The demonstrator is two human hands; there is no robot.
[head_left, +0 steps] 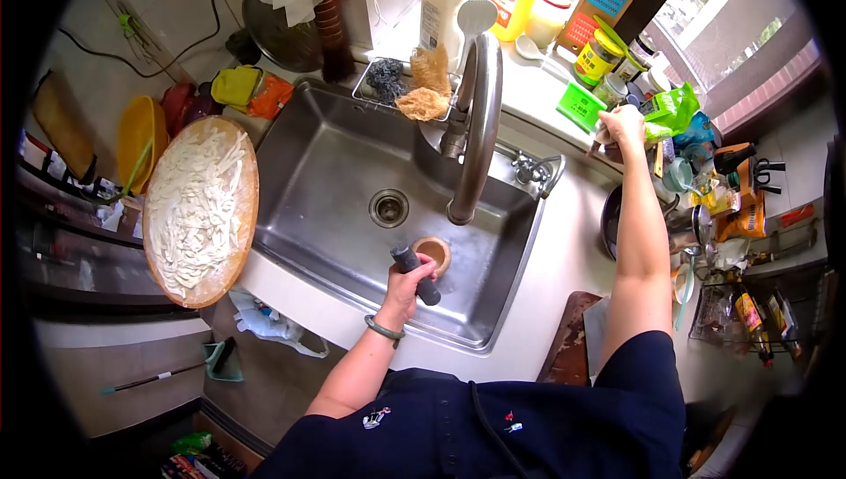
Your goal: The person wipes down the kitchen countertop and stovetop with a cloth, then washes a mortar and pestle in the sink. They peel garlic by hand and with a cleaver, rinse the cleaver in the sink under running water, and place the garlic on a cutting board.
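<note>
Over the front of the sink, my left hand point(408, 287) is closed around a dark grey pestle point(414, 274), which lies slantwise across the palm. A small round brown bowl point(438, 247) is right at its fingertips; I cannot tell whether the fingers also grip the bowl. At the far right, my right hand point(624, 125) reaches to the windowsill, its fingers closed. Something small and brownish shows below the fingers, too hidden to name. Beside that hand are a bright green box point(581, 107) and a green packet point(671, 109).
The steel sink point(326, 170) has a curved faucet point(480, 126) arching over it. On the left stands a round tray point(251, 206) heaped with floury noodle strips. A wire rack with scrubbers point(423, 103) sits behind. Jars, bottles and a knife block point(736, 179) crowd the right.
</note>
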